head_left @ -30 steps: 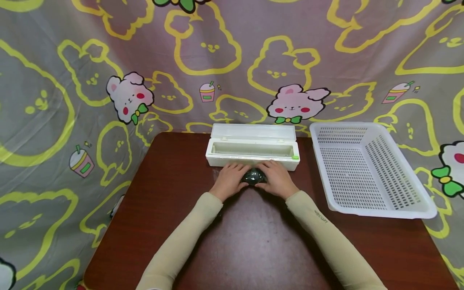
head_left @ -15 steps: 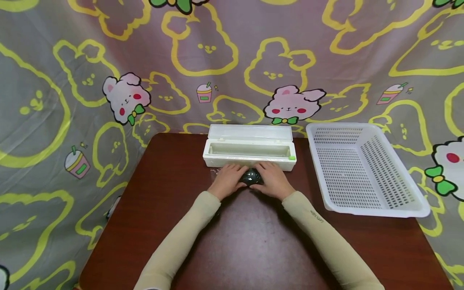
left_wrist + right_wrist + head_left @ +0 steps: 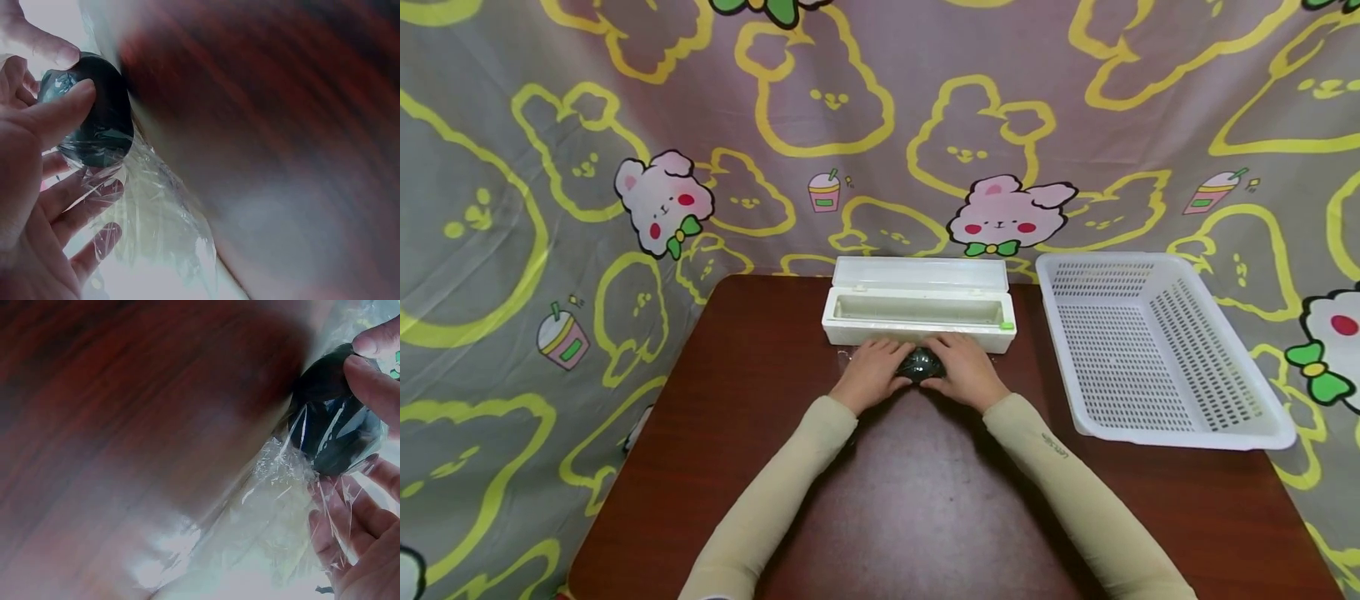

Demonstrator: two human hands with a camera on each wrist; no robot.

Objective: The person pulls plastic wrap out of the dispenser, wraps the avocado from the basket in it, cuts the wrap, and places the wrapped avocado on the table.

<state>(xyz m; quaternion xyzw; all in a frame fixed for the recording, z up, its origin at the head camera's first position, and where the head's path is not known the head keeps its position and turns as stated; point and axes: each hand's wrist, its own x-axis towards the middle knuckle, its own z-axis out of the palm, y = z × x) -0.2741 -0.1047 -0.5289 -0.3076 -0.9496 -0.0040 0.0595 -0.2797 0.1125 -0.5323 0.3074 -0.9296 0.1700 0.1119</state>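
A dark, glossy, rounded object (image 3: 921,365) rests on the table just in front of the white cling film dispenser (image 3: 850,335). Clear cling film (image 3: 156,206) lies over it and spreads out at its sides. From the left, my left hand (image 3: 871,372) holds the object, its thumb on the near side and its fingers under the film. My right hand (image 3: 964,371) grips the opposite side in the same way. Both thumb tips press close together on it in the wrist views. The exact kind of object cannot be made out.
The dispenser's lid (image 3: 921,273) stands raised, and a green slider (image 3: 1007,326) sits at its right end. To the right is a white perforated plastic basket (image 3: 1078,400). A patterned curtain (image 3: 880,125) hangs behind the dark red table (image 3: 715,467).
Both hands stay on the dark object and barely move. The head view has shifted slightly, and the dispenser and basket keep their places.
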